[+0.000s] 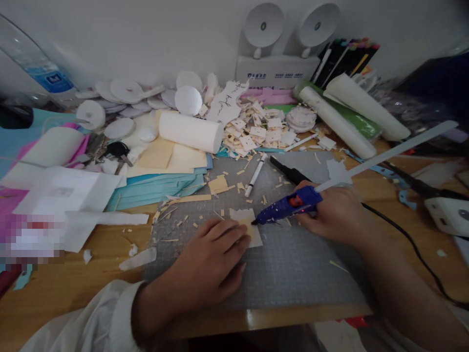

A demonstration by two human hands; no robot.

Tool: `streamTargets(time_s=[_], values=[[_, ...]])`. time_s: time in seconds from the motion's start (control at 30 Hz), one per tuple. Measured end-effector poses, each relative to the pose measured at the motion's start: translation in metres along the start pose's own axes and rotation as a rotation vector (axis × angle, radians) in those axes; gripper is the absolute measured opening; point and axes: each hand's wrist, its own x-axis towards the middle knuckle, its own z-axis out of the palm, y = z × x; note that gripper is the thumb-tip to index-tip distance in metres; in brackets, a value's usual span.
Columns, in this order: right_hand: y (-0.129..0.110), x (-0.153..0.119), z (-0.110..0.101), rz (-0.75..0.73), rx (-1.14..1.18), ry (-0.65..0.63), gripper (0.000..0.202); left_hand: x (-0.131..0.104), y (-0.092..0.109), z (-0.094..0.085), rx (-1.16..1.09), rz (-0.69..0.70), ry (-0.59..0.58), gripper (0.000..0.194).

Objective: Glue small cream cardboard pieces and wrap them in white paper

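Note:
My right hand (331,215) is wrapped round the handle of a blue hot glue gun (282,208). A long pale glue stick (403,149) juts from the gun's back end toward the upper right. The dark nozzle points left, close over a small white piece of paper (242,214) with a pale yellow patch; whether it touches is unclear. My left hand (220,252) lies palm down, its fingertips resting on that paper and covering part of it. Beneath both hands is a grey cutting mat (293,274) strewn with small yellow scraps.
A white pen (255,175) and a black tool (287,170) lie beyond the gun. Behind are a heap of small cards (252,129), a white roll (190,131) and teal sheets (164,186). A black cable (406,234) runs along the right toward a white power strip (449,215).

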Motion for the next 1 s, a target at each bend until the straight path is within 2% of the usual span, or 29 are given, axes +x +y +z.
streamTargets(time_s=[0.23,0.47,0.63,1.0], values=[[0.0001,-0.0007,0.0019,-0.018,-0.018,0.014,0.033,-0.0005,-0.0003,0.0018,-0.002,0.007,0.000,0.036],[-0.0022,0.0007,0.0024,0.023,-0.044,-0.033,0.033,-0.0007,0.0000,0.0020,0.001,-0.001,0.007,0.037],[-0.0041,0.0013,0.0040,0.040,-0.075,-0.010,0.033,-0.0012,-0.0002,0.0018,0.002,0.006,0.003,0.037],[-0.0064,0.0014,-0.0008,0.063,-0.036,-0.030,0.034,-0.0005,0.0000,0.0009,0.016,0.011,-0.012,0.036]])
